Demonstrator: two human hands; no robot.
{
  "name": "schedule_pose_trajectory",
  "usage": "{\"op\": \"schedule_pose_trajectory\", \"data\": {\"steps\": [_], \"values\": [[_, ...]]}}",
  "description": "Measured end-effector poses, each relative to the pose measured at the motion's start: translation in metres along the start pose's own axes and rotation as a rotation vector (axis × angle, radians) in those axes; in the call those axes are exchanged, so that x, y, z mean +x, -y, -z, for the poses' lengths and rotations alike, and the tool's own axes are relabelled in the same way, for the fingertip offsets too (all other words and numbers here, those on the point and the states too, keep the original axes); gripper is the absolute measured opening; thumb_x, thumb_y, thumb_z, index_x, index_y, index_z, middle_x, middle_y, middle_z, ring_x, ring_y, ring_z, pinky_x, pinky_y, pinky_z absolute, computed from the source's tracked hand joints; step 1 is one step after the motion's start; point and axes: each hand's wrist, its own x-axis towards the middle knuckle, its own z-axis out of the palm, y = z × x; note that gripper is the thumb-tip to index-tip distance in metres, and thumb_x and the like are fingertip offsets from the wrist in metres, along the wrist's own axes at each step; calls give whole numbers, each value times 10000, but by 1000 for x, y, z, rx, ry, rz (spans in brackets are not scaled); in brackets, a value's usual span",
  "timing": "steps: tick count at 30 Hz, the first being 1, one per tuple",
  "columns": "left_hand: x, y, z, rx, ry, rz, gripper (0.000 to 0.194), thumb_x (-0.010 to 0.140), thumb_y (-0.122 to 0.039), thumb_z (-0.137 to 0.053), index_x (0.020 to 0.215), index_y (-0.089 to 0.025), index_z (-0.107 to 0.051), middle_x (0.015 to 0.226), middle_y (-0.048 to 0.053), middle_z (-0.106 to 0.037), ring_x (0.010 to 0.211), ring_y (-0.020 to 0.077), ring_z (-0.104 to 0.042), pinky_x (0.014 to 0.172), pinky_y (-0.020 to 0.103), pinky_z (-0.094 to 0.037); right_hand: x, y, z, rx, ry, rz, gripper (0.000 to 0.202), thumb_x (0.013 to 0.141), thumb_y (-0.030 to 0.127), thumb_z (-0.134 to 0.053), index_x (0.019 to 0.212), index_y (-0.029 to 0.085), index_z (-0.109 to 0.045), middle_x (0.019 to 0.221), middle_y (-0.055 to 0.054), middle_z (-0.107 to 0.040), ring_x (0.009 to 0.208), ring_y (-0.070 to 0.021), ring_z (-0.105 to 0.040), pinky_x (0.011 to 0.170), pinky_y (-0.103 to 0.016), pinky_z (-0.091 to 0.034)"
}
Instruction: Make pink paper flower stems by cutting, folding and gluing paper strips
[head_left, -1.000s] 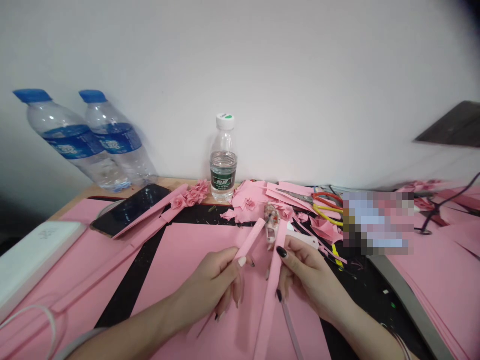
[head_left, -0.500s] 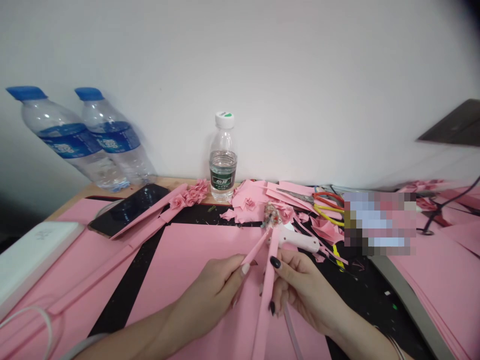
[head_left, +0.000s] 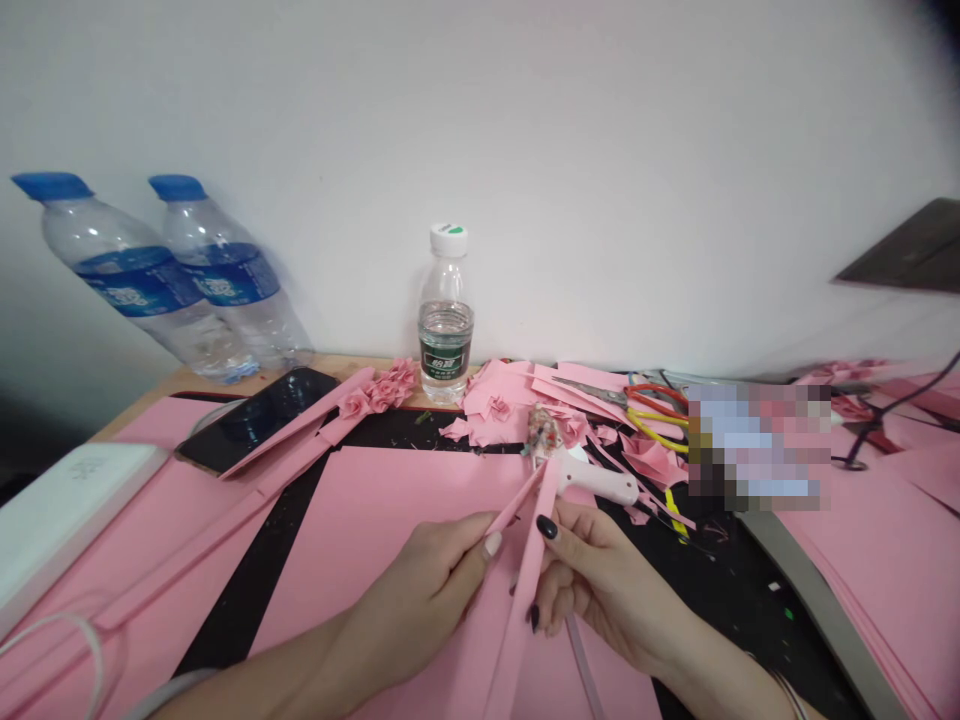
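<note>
Left hand: your left hand [head_left: 439, 575] pinches a narrow pink paper piece [head_left: 517, 500] between thumb and fingers.
Right hand: your right hand [head_left: 592, 575] grips a long folded pink strip [head_left: 531, 565], its top end close to the narrow piece's tip.
Ahead of your right hand: a white glue gun [head_left: 600, 480], its nozzle end crusted, lies beside the strip's upper end.
Under both hands: a pink sheet [head_left: 375, 520].
Beyond your left hand: a water bottle [head_left: 446, 335] stands upright by the wall [head_left: 570, 180].
</note>
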Motion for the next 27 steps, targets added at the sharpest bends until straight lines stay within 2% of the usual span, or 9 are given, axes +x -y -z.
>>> {"op": "schedule_pose_trajectory", "data": {"steps": [9, 15, 18, 22, 27], "values": [[-1, -7, 1, -72, 30, -19, 393, 1029, -415, -343, 990, -179, -656, 733, -12, -579, 642, 132, -469, 653, 233, -380, -2, -3, 1, -10, -22, -33, 370, 805, 443, -764, 801, 131, -564, 666, -89, -750, 514, -146, -723, 478, -175, -560], [-2, -11, 4, -102, 90, -64, 314, 1008, -378, -417, 968, -181, -658, 782, -2, -606, 678, 133, -487, 653, 218, -373, -2, -3, -1, 16, 36, -19, 338, 829, 423, -748, 838, 123, -591, 688, -85, -752, 571, -145, -741, 522, -170, -570], [-2, -7, 3, -104, 89, -77, 248, 986, -353, -465, 907, -181, -625, 758, -14, -571, 664, 126, -459, 642, 213, -358, -1, -4, -1, 34, 39, -12, 324, 829, 414, -750, 824, 132, -592, 676, -64, -747, 565, -137, -738, 526, -168, -572], [-2, -4, 1, -66, 78, -78, 222, 958, -325, -498, 786, -188, -531, 680, -44, -455, 606, 111, -364, 592, 219, -307, -1, -5, -1, 39, 17, -23, 322, 821, 410, -759, 813, 125, -610, 712, -78, -758, 580, -139, -741, 551, -185, -584], [-2, -7, 0, -13, 83, -75, 187, 934, -272, -496, 765, -197, -473, 664, -56, -360, 600, 112, -306, 571, 232, -270, 0, -4, -3, 21, -31, -52, 336, 782, 411, -793, 780, 116, -632, 660, -59, -735, 595, -139, -736, 577, -200, -580]]}}
